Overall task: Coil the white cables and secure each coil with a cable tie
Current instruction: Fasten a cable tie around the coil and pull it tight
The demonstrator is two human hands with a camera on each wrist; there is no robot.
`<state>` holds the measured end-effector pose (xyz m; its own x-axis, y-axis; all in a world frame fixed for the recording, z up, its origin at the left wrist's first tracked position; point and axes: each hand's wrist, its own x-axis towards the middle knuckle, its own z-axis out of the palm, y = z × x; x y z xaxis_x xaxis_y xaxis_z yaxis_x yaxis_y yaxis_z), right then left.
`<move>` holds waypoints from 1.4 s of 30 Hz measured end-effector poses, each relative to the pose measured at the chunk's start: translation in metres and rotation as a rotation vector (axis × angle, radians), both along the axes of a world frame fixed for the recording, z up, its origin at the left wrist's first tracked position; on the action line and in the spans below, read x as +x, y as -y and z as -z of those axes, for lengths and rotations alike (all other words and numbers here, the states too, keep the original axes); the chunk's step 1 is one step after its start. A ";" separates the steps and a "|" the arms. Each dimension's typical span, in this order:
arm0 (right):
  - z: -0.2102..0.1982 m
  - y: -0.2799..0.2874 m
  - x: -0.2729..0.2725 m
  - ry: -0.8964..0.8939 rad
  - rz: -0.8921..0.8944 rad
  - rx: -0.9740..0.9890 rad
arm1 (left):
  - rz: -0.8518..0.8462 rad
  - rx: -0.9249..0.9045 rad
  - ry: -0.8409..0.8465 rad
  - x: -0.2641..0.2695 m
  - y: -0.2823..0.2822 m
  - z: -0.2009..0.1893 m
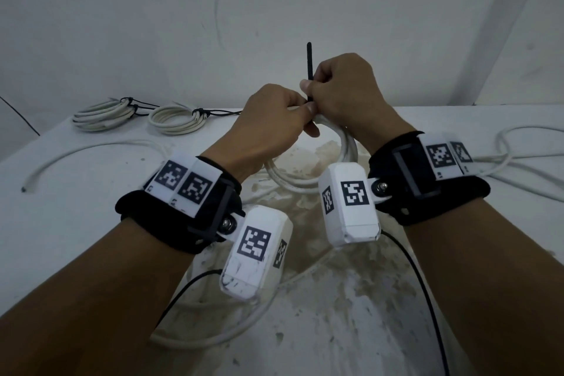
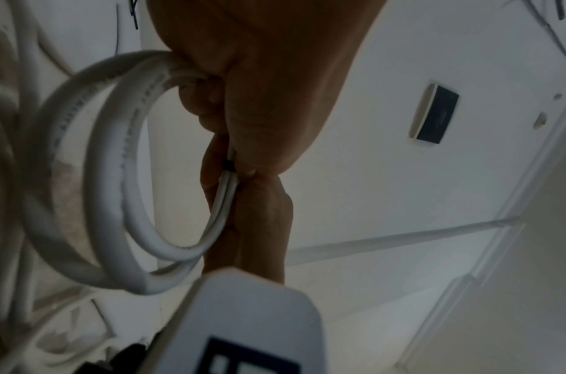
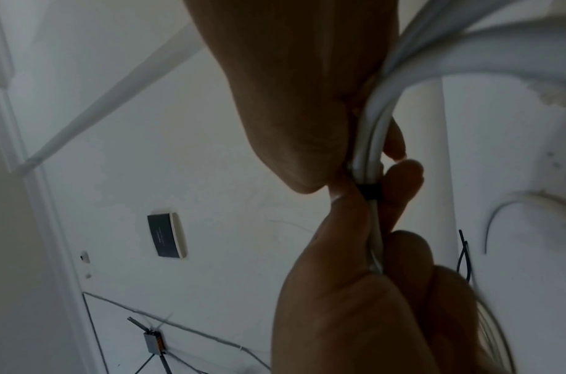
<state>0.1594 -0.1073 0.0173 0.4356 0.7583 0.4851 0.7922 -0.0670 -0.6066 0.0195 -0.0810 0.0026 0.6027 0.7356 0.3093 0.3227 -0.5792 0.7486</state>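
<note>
Both hands are raised together above the table [image 1: 76,223]. A white cable coil [image 1: 346,148] hangs below them, its loops showing in the left wrist view [image 2: 115,177] and the right wrist view [image 3: 403,76]. A black cable tie [image 1: 309,61] is wrapped round the bunched strands as a dark band [image 2: 228,165] [image 3: 368,192], and its tail sticks straight up. My left hand [image 1: 274,122] grips the coil at the band, with its thumb beside the tie. My right hand [image 1: 341,91] pinches the tie's tail just above the band.
Two tied white coils [image 1: 103,114] [image 1: 177,119] lie at the table's back left. A loose white cable [image 1: 76,152] curves along the left side. More loose cable [image 1: 518,149] loops at the right and another length [image 1: 244,333] in front. A wall stands close behind.
</note>
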 end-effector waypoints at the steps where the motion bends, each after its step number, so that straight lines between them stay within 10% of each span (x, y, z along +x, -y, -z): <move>1: 0.001 0.000 -0.001 -0.003 0.005 0.009 | -0.004 -0.001 0.004 0.000 0.000 0.000; 13: 0.001 0.000 -0.002 -0.284 0.049 0.198 | 0.020 -0.323 0.113 0.002 -0.007 -0.018; 19: -0.028 -0.003 -0.031 -0.816 -0.077 0.337 | -0.059 -0.554 0.458 -0.031 -0.009 -0.037; 24: -0.051 -0.002 -0.071 -1.182 -0.257 0.230 | -0.314 -0.349 0.610 -0.058 -0.010 -0.048; 29: -0.067 -0.004 -0.104 -1.096 -0.523 0.071 | -0.366 -0.352 0.693 -0.097 -0.015 -0.065; 34: -0.077 -0.023 -0.137 -1.179 -0.409 0.242 | -0.177 -0.673 0.909 -0.125 -0.014 -0.073; 42: -0.071 -0.039 -0.146 -0.998 -0.631 -0.125 | -0.372 -0.535 0.798 -0.167 -0.059 -0.069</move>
<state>0.0136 -0.0687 0.0882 0.1111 0.9925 0.0509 -0.1127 0.0635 -0.9916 -0.1473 -0.0225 0.0719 0.0714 0.9927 0.0967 -0.2904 -0.0721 0.9542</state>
